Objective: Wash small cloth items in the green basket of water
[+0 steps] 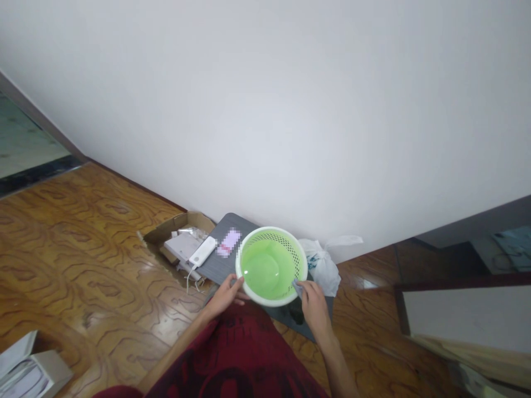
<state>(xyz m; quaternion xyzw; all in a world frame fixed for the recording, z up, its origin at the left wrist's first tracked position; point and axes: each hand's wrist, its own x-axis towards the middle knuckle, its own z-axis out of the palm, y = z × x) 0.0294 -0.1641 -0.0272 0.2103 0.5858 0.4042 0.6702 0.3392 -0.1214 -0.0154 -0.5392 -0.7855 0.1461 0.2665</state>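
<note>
Basket over the counter (230, 222), contact underneath hidden. Left of basket (271, 271): pixelated item (229, 242) on counter, near the rim. Further left of basket: power strip (204, 251) at counter's edge, cable (187, 282) hanging down. Left past that: cardboard box (199, 222) on floor (103, 243), loose stuff inside. Right of basket, just beside: plastic bag (326, 273). Behind basket: wall (269, 127). Left grip (227, 293) on basket's front-left rim; right grip (314, 303) at front-right rim, small piece (296, 286) between fingertips. Well left and forward of basket, toward wearer: open box (53, 371) on floor.
</note>
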